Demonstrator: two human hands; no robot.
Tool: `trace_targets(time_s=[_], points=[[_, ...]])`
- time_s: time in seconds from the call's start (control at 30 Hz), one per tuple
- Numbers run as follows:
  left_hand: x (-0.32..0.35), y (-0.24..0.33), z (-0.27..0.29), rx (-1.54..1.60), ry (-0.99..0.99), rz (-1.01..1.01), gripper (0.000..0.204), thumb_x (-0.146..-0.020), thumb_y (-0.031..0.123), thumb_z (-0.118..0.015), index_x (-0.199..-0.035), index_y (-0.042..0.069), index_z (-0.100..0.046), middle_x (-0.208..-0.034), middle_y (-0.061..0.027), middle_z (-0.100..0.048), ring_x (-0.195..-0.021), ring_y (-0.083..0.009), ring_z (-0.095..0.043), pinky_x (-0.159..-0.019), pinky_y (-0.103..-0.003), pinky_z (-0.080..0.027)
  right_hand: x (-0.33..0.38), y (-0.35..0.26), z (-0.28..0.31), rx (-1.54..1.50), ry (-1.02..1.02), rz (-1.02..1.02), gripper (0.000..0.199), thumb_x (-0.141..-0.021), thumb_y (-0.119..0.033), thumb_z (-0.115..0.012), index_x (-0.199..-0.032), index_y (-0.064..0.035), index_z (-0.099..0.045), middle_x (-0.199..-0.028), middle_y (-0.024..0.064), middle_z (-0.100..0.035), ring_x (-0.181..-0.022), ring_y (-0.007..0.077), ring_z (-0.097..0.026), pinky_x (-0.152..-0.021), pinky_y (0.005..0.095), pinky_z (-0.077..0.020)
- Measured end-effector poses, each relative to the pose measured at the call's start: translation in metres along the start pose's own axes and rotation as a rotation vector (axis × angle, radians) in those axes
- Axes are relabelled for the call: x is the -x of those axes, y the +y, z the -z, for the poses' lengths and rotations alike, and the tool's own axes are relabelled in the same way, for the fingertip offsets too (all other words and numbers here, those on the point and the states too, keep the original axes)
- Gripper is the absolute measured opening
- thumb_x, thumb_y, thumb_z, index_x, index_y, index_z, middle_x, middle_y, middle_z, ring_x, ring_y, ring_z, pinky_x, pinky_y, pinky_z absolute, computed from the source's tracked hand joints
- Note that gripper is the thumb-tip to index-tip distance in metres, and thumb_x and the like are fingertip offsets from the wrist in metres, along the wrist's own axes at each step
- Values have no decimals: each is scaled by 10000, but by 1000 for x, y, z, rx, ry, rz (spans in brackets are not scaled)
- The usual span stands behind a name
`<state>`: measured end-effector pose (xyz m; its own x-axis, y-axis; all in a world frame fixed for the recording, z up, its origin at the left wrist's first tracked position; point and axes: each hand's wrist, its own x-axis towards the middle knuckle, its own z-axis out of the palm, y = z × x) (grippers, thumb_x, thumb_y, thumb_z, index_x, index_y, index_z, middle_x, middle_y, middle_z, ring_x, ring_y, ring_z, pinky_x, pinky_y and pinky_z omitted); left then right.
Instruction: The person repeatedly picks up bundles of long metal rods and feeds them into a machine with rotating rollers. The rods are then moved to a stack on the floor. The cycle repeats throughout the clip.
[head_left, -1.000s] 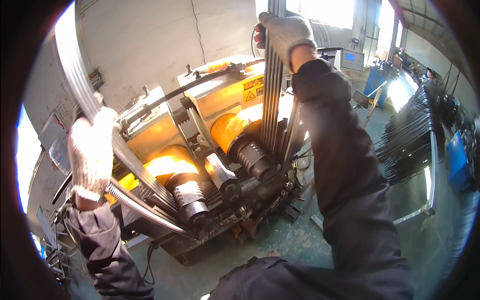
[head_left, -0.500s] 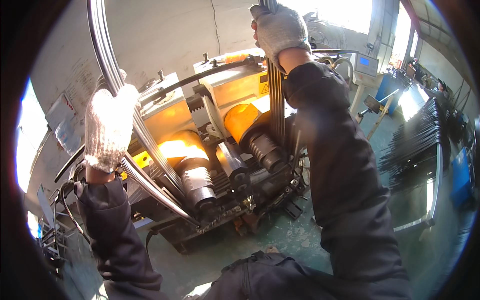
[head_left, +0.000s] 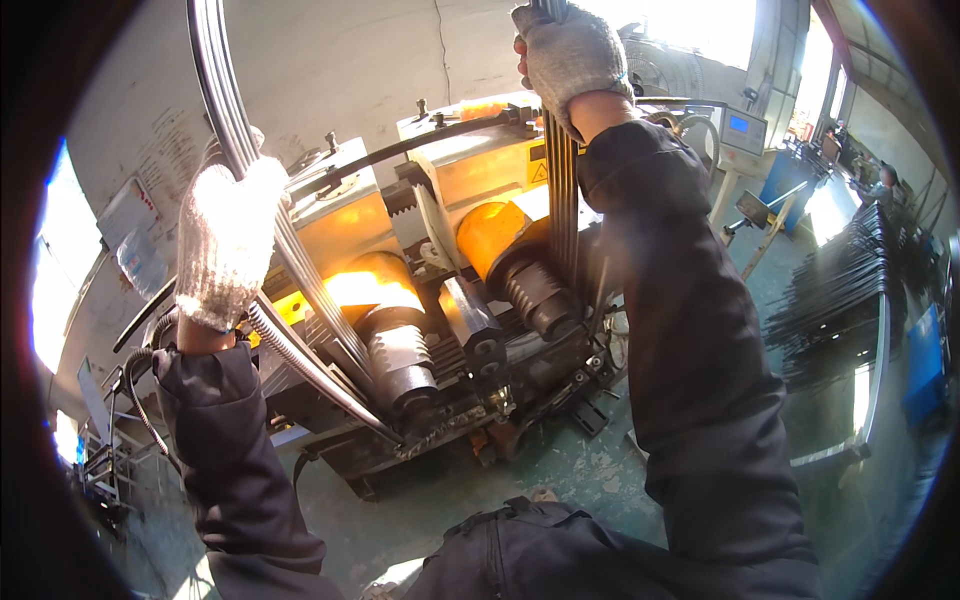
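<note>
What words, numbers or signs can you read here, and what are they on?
No words or numbers are clear enough to read.
Yellow sticker on the machine: warning triangle; the rest is too small.
Blue screen: too small.
Pale sheet on the wall: too blurred.

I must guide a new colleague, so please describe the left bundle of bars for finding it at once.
Find the yellow machine in the middle. Beside its left cylinder, the left bundle of grey bars rises into the gloved left hand. Unlike the nearly upright right bundle, it leans clearly leftward.
</note>
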<state>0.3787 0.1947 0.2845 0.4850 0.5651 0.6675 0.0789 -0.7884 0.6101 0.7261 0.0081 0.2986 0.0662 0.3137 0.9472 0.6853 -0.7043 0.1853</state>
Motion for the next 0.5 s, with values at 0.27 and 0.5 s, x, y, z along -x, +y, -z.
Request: trace_targets(time_s=[0.27,0.5], points=[[-3,-7,0,21,-8,-44,388,-1105,359,-789,-1053,-26,-787,-839,-23,-700,-771,-99,-646,-717,-314,-530,-2,0,4,-22,-68,-87,100,-964,-161,-712,-1055,-196,-735,-997,133,-782,-1042,363,-770,-900,527,-625],[-4,-4,1,28,-36,-49,377,-1102,312,-769,-1260,-30,-790,-879,-14,-724,-804,-77,-665,-726,-294,-530,-3,-5,10,-139,-61,-156,89,-987,-143,-687,-1037,-163,-759,-1061,182,-772,-1039,430,-761,-908,551,-626]])
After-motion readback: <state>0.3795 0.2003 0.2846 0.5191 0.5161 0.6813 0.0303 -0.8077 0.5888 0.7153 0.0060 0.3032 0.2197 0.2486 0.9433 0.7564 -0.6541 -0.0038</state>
